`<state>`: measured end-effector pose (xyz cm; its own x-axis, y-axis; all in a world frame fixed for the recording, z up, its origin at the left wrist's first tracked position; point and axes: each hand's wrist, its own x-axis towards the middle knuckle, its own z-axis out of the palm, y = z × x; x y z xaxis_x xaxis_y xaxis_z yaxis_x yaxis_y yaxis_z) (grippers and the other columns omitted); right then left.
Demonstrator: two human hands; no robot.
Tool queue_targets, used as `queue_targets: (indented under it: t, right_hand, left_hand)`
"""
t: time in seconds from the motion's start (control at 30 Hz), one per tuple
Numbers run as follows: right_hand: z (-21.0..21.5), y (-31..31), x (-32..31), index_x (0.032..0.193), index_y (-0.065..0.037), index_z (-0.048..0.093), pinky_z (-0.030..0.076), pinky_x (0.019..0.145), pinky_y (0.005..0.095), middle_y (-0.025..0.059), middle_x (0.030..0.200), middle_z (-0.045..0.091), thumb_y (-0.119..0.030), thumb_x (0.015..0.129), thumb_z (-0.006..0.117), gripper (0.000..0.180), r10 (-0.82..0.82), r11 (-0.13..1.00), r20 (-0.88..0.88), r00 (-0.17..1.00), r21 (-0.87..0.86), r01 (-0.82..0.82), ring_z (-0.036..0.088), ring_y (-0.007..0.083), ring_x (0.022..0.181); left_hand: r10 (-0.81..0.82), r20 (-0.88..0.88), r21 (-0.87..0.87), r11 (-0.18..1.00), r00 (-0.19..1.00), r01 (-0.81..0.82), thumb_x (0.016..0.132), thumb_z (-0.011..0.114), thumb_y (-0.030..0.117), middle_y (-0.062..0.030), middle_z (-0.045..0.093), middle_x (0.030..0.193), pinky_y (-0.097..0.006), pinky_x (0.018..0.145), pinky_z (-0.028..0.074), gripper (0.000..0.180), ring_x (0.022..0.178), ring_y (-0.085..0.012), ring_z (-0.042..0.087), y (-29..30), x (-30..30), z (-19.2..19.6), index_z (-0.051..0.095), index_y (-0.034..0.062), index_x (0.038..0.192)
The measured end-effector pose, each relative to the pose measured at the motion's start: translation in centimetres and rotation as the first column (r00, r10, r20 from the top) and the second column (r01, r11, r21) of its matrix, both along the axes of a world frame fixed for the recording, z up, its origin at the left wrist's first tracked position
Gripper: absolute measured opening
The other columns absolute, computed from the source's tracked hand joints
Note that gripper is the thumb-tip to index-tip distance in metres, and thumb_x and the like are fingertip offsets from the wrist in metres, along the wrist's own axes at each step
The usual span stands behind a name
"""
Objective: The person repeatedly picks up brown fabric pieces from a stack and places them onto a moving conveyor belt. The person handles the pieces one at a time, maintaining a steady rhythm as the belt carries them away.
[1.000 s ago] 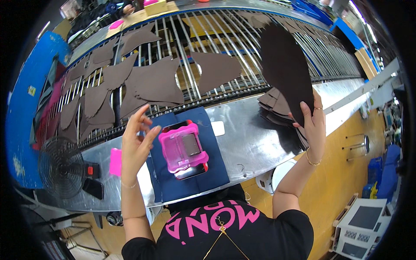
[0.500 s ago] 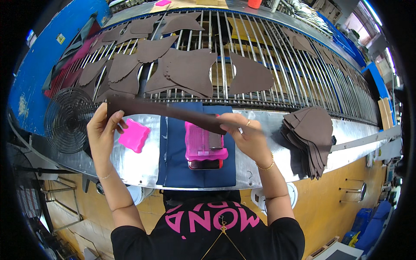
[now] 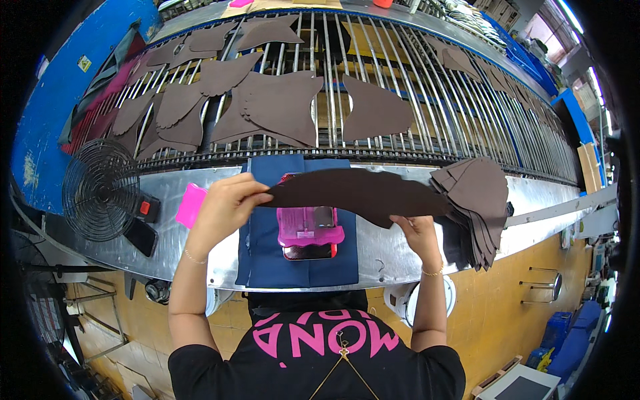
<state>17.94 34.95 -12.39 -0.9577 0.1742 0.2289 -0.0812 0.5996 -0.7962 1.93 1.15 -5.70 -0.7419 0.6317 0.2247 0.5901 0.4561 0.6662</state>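
A dark brown cut panel of flat, flexible sheet material (image 3: 353,193) is held up above the bench, bowed along its length. My left hand (image 3: 227,207) pinches its left end between thumb and fingers. At the lower edge near the right end, my right hand (image 3: 420,237) pinches the same panel. Below the panel a pink see-through plastic case (image 3: 300,233) lies on a folded navy cloth (image 3: 267,267), partly hidden by the panel. A pink wavy-edged plastic piece (image 3: 190,203) sits beside my left hand. To the right stands a fanned stack of brown panels (image 3: 483,207).
Across the bench runs a conveyor of metal rods (image 3: 427,127) carrying several groups of brown panels (image 3: 280,103). A round wire-guarded fan (image 3: 100,190) stands at the left, next to a dark flat object (image 3: 141,237). The metal bench top (image 3: 393,263) ends close to my body.
Both hands have moved to the right with the brown panel. It was seen nearly edge-on and now shows its broad face. Its right end now overlaps the stack in view.
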Motion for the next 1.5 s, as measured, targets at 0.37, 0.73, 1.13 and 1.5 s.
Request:
queue_targets:
  t: [0.37, 0.73, 1.13, 1.5]
  right_hand:
    - [5.5, 8.2, 11.9, 0.074, 0.006, 0.062, 0.035, 0.051, 0.0224, 0.0008, 0.057, 0.048, -0.006, 0.083, 0.07, 0.017, -0.4, 0.916, 0.25, 0.882, 0.088, 0.391, 0.042, 0.0066, 0.055]
    - [7.4, 4.8, -1.7, 0.126, -0.004, 0.055, 0.045, 0.053, 0.0245, 0.0051, 0.07, 0.063, -0.01, 0.083, 0.069, 0.045, -0.267, 0.951, 0.16, 0.95, 0.206, 0.232, 0.055, 0.0049, 0.056]
    - [-5.8, 10.3, -22.3, 0.107, -0.001, 0.049, 0.049, 0.042, 0.0249, 0.0084, 0.079, 0.062, -0.005, 0.096, 0.049, 0.012, -0.444, 0.69, 0.091, 0.891, -0.6, 0.405, 0.06, 0.0139, 0.051]
    - [-1.4, 10.7, -14.0, 0.115, 0.001, 0.046, 0.047, 0.042, 0.0232, 0.0098, 0.084, 0.057, -0.037, 0.081, 0.076, 0.059, -0.586, 0.713, -0.062, 0.808, -0.512, 0.479, 0.057, 0.0122, 0.051]
  left_hand:
    - [-0.456, -0.421, 0.004, 0.863, 0.784, 0.504, 0.072, 0.071, 0.008, -0.008, 0.054, 0.091, -0.037, 0.075, 0.047, 0.007, 0.088, -0.0272, 0.056, 13.6, -0.6, 0.6, 0.069, 0.01, 0.079]
    - [-0.13, -0.929, -0.002, 0.938, 0.347, 0.347, 0.069, 0.068, 0.014, -0.0035, 0.052, 0.111, -0.042, 0.093, 0.037, 0.005, 0.112, -0.0234, 0.045, 23.9, -7.2, 8.8, 0.067, 0.0124, 0.074]
    - [0.175, -0.687, 0.302, 0.951, 0.705, 0.058, 0.075, 0.072, 0.05, -0.0204, 0.028, 0.142, -0.051, 0.106, 0.029, 0.069, 0.13, -0.0409, 0.03, 14.4, -11.3, 7.4, 0.047, 0.0279, 0.136]
    - [0.29, -0.389, 0.211, 0.952, 0.875, -0.222, 0.08, 0.075, 0.028, -0.0157, 0.025, 0.144, -0.044, 0.105, 0.034, 0.072, 0.131, -0.0326, 0.034, 3.3, -8.4, 1.2, 0.04, 0.0108, 0.14]
